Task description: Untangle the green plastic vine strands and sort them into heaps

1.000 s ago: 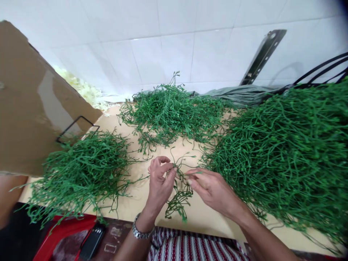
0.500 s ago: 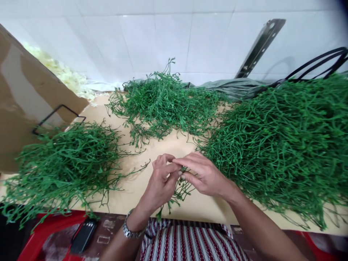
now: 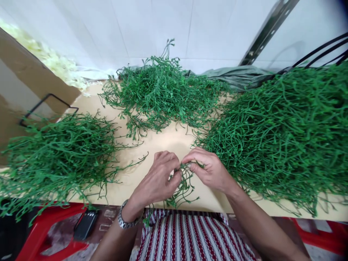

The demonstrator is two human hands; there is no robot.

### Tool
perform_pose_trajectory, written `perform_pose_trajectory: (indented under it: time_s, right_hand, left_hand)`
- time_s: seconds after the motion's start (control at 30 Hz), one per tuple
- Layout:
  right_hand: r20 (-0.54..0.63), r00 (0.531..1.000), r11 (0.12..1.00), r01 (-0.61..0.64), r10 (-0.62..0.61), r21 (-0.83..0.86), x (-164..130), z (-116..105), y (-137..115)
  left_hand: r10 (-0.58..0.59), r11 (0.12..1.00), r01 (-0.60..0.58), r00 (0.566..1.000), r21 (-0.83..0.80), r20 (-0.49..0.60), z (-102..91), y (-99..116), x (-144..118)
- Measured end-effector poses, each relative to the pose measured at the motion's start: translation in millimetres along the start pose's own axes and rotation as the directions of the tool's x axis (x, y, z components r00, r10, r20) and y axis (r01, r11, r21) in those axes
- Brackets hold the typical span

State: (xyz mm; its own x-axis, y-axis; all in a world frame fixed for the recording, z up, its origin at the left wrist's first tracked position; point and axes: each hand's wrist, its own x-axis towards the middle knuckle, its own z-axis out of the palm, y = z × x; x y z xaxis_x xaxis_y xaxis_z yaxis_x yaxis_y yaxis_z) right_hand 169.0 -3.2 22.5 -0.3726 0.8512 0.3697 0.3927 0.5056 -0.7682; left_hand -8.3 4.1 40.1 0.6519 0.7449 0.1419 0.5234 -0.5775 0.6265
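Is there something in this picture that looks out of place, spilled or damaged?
Little stands out. Pale shreds lie loose along the wall's foot, like a spill. The left pile overhangs the table edge. Both hands, left hand and right hand, pinch one green sprig.

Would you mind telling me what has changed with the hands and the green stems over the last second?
The right hand closed in from apart until its fingertips met those of the left hand on the small green sprig, which both still pinch. The camera tilted, so everything sits higher in view. The left pile, middle pile and right pile of stems lie unchanged on the table.
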Motion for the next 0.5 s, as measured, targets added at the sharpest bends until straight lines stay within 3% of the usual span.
perform_pose_trajectory:
  time_s: [0.23, 0.5]
  right_hand:
    - [0.048, 0.98, 0.974, -0.197, 0.192, 0.115, -3, 0, 1]
    - [0.16, 0.983, 0.995, -0.096, 0.092, 0.021, 1, -3, -2]
  left_hand:
    - [-0.057, 0.98, 0.052, 0.998, -0.194, -0.024, 3.7, -10, 2]
    - [-0.015, 0.981, 0.018, 1.0, -0.195, 0.015, 4.3, -10, 11]
